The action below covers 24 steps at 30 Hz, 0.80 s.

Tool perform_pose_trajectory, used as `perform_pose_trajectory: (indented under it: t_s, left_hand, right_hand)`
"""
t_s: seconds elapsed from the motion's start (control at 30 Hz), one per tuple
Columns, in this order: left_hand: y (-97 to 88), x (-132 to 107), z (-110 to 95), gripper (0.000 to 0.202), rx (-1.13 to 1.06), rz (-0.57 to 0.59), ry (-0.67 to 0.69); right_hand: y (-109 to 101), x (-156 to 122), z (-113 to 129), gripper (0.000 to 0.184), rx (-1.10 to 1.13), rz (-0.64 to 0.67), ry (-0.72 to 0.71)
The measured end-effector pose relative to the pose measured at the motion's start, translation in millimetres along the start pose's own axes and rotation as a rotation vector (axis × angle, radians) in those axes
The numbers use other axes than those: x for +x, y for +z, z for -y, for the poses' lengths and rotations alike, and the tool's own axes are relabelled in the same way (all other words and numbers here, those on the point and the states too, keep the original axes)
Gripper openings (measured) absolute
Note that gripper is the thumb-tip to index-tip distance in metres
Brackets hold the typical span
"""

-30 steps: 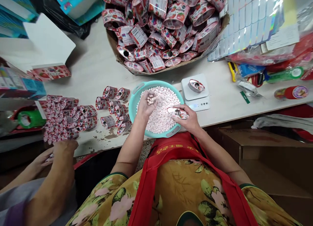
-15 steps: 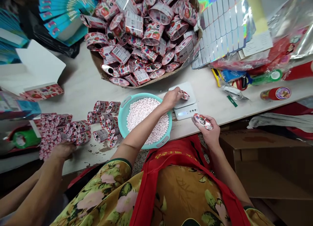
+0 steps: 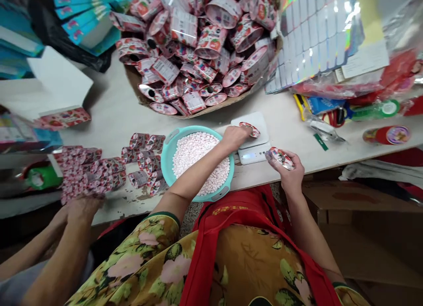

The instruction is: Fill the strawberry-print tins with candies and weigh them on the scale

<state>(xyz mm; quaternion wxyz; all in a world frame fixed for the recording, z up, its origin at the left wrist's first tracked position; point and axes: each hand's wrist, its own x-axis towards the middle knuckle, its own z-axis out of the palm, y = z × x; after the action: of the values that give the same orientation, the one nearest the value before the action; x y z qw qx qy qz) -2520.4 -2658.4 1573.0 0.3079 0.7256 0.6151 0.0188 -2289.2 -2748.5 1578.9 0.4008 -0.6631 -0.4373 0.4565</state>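
My left hand (image 3: 235,137) reaches over the basin to a small strawberry-print plastic pack (image 3: 254,131) on the white digital scale (image 3: 261,117). Its fingers are bent together at the pack's left side, and whatever the fingertips hold is hidden. In front of the scale's right corner, my right hand (image 3: 292,171) is wrapped around a similar oval pack (image 3: 281,158), lifted off the table. Under my left forearm stands the turquoise basin (image 3: 168,158), full of small pale pink tablets (image 3: 193,151).
A cardboard box (image 3: 139,92) heaped with packs stands behind the basin. Several packs (image 3: 145,158) stand to its left. Another person's hands (image 3: 84,204) are by a dense group of packs at far left. Label sheets (image 3: 310,37) and a red jar (image 3: 385,135) lie right.
The view has shifted slightly. My left hand has moved closer over the pack on the scale; my right hand still holds its pack. The other person's hands have come together.
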Motion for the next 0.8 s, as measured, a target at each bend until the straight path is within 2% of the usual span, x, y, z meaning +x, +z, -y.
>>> perform_pose_trajectory:
  t_s: [0.1, 0.2, 0.3, 0.37, 0.4, 0.5, 0.6, 0.7, 0.8]
  left_hand:
    - [-11.6, -29, 15, 0.021, -0.040, -0.112, -0.061]
    - [-37.8, -92, 48, 0.021, -0.219, -0.430, -0.283]
    - [-66.6, -165, 100, 0.019, -0.285, -0.800, -0.584]
    - [-79.8, -199, 145, 0.016, -0.204, -0.934, -0.778]
    - [-83.9, -208, 170, 0.016, -0.176, -0.971, -0.858]
    - [-88.2, -207, 241, 0.022, -0.188, -0.941, -0.982]
    - [-86.2, -184, 293, 0.031, -0.216, -0.805, -1.019]
    - [-84.8, -162, 316, 0.042, -0.174, -0.652, -1.046]
    - [-86.2, -151, 320, 0.047, -0.097, -0.536, -1.043]
  right_hand:
    - [26, 23, -5, 0.052, 0.006, 0.016, -0.088]
    - [68, 49, -11, 0.052, -0.034, 0.062, -0.171]
    - [102, 67, -15, 0.051, -0.117, 0.114, -0.240]
    - [109, 73, -13, 0.055, -0.191, 0.126, -0.308]
    - [109, 75, -9, 0.058, -0.235, 0.114, -0.358]
    - [104, 83, 22, 0.062, -0.341, 0.032, -0.559]
    - [113, 112, 72, 0.053, -0.440, 0.019, -0.770]
    - [139, 164, 118, 0.046, -0.658, 0.078, -0.852]
    - [165, 217, 139, 0.044, -0.955, 0.191, -0.703]
